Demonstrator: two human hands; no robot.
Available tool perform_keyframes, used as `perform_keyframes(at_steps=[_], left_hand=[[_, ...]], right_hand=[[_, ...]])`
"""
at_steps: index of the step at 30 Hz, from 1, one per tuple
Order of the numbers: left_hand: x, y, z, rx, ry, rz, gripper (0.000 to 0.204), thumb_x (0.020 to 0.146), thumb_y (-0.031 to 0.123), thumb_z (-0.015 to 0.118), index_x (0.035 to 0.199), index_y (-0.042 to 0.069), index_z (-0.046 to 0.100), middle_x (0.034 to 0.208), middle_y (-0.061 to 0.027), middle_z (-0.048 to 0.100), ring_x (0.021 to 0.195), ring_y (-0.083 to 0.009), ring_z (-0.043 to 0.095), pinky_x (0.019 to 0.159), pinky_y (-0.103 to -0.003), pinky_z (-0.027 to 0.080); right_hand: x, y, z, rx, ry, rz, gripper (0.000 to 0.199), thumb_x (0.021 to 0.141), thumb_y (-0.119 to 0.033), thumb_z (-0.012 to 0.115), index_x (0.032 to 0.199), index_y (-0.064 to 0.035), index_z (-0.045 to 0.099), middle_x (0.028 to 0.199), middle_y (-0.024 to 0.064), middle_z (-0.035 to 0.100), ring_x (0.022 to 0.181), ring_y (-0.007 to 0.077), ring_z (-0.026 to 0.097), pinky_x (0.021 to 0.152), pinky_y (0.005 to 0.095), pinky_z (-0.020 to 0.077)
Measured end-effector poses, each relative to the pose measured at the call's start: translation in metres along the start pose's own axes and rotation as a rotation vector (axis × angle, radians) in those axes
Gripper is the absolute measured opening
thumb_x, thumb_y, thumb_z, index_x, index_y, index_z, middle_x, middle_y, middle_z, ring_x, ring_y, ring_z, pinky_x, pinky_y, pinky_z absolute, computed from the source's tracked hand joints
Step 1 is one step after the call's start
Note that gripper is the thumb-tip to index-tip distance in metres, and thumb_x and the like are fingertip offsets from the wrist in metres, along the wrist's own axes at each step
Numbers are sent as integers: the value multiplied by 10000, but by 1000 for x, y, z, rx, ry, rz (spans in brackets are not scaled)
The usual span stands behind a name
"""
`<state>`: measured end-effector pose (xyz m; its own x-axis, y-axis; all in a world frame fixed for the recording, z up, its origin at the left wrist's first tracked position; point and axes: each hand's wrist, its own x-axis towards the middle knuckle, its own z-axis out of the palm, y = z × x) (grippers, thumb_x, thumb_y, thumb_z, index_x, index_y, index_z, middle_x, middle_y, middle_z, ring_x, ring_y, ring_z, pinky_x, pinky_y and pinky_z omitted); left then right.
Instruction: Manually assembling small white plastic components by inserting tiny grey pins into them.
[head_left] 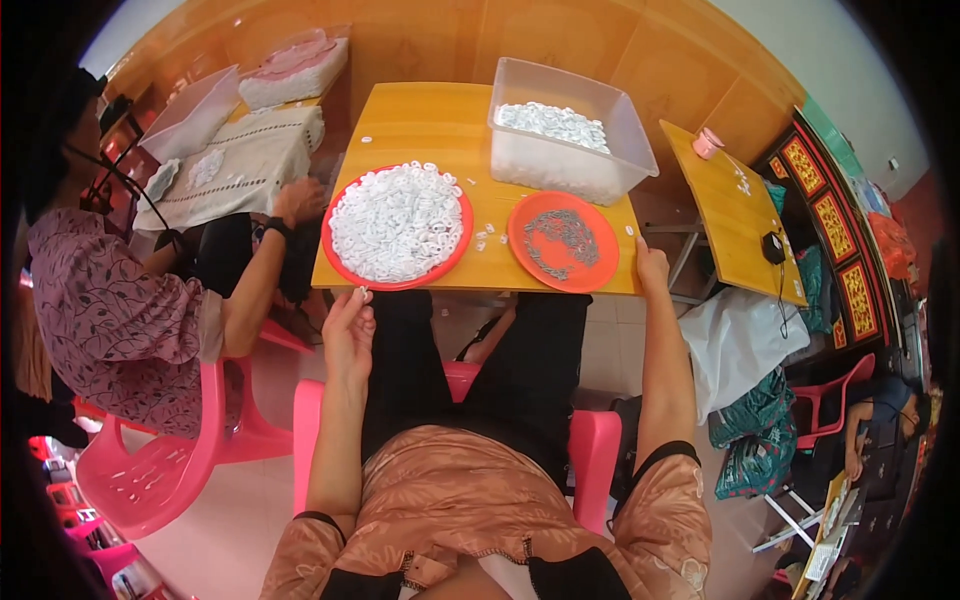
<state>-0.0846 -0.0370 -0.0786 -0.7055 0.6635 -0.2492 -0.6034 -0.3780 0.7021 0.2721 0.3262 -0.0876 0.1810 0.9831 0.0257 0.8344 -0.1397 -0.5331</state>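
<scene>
My left hand [350,322] is just below the near edge of the yellow table, its thumb and fingers pinching a small white plastic piece [366,294]. Right above it a round red tray [466,235] is heaped with similar white pieces [400,222]. To the right an orange-red plate [600,270] carries a scatter of small grey metal parts [565,235]. My right hand [652,264] grips the right edge of the table [420,120]; some of its fingers are hidden. One loose white piece [630,230] lies close to that hand.
Behind the plate stands a clear plastic bin [570,175] with more white pieces. Several loose pieces lie between tray and plate. A co-worker [130,290] sits at left beside a pink chair [170,470]. At right are another yellow table [740,210] and a white sack [740,335].
</scene>
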Motion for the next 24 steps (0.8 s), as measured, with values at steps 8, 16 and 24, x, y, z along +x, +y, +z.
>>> perform_keyframes(at_steps=[8,16,24], left_hand=[[5,6,-9,-110,-134,-108,111,862,115,607,929,33,573,823,-31,623,614,-62,527,532,-175,411],[5,7,-8,-103,-145,-121,136,849,115,623,930,32,554,826,-33,616,602,-60,518,539,-170,409],[5,7,-9,-94,-150,-123,176,845,93,616,982,20,531,824,-45,618,598,-59,521,539,-173,416]], right_hand=[[-18,-14,0,-89,-21,13,755,873,-595,359,969,109,615,1038,321,579,1033,418,555,881,464,423],[-8,-12,3,-137,-57,45,689,862,-588,407,1027,47,619,1095,274,580,1065,393,546,886,461,431],[-8,-12,2,-162,-53,53,691,864,-595,402,1027,40,621,1096,268,582,1058,393,550,884,458,434]])
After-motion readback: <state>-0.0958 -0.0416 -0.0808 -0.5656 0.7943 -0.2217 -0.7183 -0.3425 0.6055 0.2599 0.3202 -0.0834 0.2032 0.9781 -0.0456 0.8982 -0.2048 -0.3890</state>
